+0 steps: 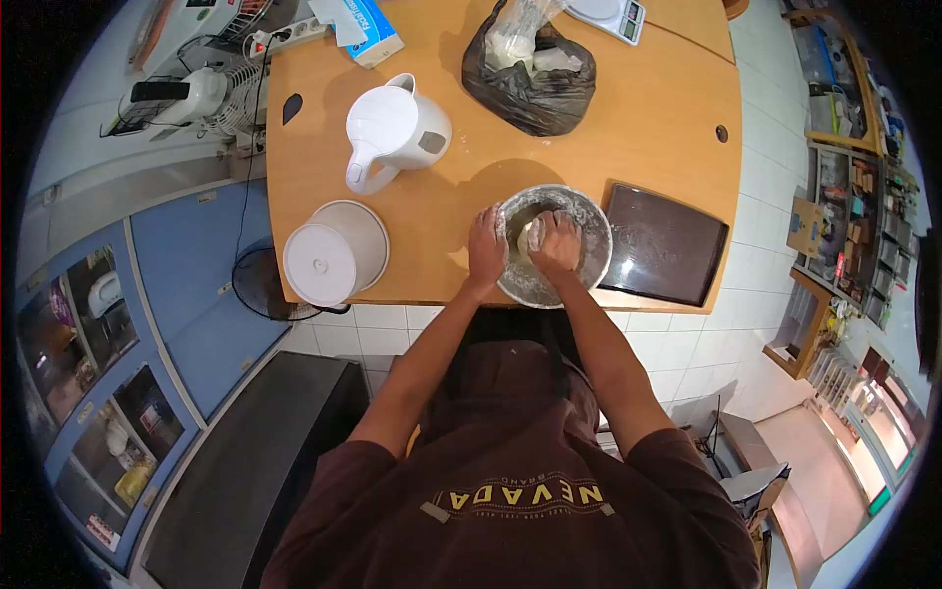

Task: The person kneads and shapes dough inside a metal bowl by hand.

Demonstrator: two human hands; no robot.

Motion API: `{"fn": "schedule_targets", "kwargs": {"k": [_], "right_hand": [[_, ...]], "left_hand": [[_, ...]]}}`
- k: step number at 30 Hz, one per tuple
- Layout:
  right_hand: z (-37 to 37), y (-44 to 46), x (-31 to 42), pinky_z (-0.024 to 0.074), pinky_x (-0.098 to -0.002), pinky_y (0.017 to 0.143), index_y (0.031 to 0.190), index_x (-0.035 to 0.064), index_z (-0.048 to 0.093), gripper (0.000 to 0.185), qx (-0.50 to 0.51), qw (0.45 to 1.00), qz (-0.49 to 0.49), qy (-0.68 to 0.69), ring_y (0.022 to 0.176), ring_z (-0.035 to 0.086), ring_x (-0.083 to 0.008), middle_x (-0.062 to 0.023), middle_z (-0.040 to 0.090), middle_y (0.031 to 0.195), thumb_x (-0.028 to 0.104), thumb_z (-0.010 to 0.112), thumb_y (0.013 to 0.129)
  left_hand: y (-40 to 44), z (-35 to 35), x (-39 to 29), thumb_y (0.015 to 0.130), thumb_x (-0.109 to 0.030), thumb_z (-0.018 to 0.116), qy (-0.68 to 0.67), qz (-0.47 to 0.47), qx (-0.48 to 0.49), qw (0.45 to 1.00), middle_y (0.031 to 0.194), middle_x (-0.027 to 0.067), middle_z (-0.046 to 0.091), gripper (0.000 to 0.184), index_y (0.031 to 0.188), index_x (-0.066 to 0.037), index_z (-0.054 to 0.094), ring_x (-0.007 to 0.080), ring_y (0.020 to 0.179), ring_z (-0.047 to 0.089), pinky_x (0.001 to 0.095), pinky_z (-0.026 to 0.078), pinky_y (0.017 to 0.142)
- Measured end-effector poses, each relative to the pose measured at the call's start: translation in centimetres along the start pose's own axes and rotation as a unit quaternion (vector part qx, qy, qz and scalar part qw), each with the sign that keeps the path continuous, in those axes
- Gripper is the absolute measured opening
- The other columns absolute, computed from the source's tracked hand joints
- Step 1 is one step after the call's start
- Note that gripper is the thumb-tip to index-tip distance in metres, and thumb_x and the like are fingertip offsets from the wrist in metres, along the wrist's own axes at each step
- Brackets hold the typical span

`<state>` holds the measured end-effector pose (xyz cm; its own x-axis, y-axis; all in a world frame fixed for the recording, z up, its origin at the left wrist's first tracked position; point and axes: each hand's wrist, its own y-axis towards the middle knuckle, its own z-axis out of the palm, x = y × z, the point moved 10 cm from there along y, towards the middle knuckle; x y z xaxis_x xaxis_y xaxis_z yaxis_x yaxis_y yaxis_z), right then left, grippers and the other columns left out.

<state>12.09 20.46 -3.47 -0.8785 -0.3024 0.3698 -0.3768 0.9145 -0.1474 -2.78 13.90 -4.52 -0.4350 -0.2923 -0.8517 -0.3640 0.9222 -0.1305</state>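
Note:
A round metal bowl (595, 257), dusted with white flour, stands at the front edge of the wooden table (648, 108). My left hand (487, 247) grips the bowl's left rim. Inside the bowl, my right hand (556, 242) presses on a pale lump of dough (526, 241), its fingers curled over it and whitened with flour. Part of the dough is hidden under that hand. Just right of the bowl lies a dark rectangular tray (665, 245).
A white kettle (388, 123) and a white lidded tub (334, 253) stand on the left. Behind the bowl sits a black plastic bag (545, 103) with clear bags inside. A tissue box (368, 34) and a kitchen scale (613, 15) are at the far edge.

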Motion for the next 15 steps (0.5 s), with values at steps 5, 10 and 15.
{"fn": "schedule_targets", "kwargs": {"k": [5, 10, 15], "right_hand": [[1.4, 1.2, 0.0, 0.0386, -0.0540, 0.096, 0.108, 0.0111, 0.059, 0.033, 0.047, 0.997, 0.022, -0.050, 0.110, 0.055, -0.0379, -0.0166, 0.060, 0.111, 0.037, 0.057, 0.087], [1.7, 1.8, -0.2, 0.0364, -0.0570, 0.101, 0.115, 0.0119, 0.058, 0.039, 0.095, 0.992, 0.067, -0.043, 0.119, 0.052, -0.0389, -0.0181, 0.058, 0.122, 0.038, 0.059, 0.086], [0.5, 1.1, -0.1, 0.0387, -0.0547, 0.098, 0.108, 0.0122, 0.062, 0.032, -0.025, 0.999, 0.037, -0.016, 0.112, 0.056, -0.0366, -0.0165, 0.060, 0.113, 0.038, 0.053, 0.093]], "left_hand": [[-0.6, 0.0, -0.1, 0.092, -0.014, 0.046, 0.060, 0.003, -0.010, 0.998, 0.136, 0.0302, 0.049, 0.048, 0.136, 0.007, 0.045, 0.0478, 0.126, 0.045, 0.0504, 0.031, 0.112], [-1.3, 0.3, 0.5, 0.093, -0.015, 0.047, 0.084, 0.030, -0.008, 0.996, 0.137, 0.0315, 0.047, 0.050, 0.138, 0.008, 0.044, 0.0473, 0.129, 0.043, 0.0511, 0.030, 0.113], [-0.9, 0.0, 0.1, 0.088, -0.004, 0.054, 0.051, -0.028, -0.009, 0.998, 0.136, 0.0308, 0.050, 0.053, 0.138, 0.009, 0.043, 0.0452, 0.129, 0.045, 0.0495, 0.034, 0.110]]}}
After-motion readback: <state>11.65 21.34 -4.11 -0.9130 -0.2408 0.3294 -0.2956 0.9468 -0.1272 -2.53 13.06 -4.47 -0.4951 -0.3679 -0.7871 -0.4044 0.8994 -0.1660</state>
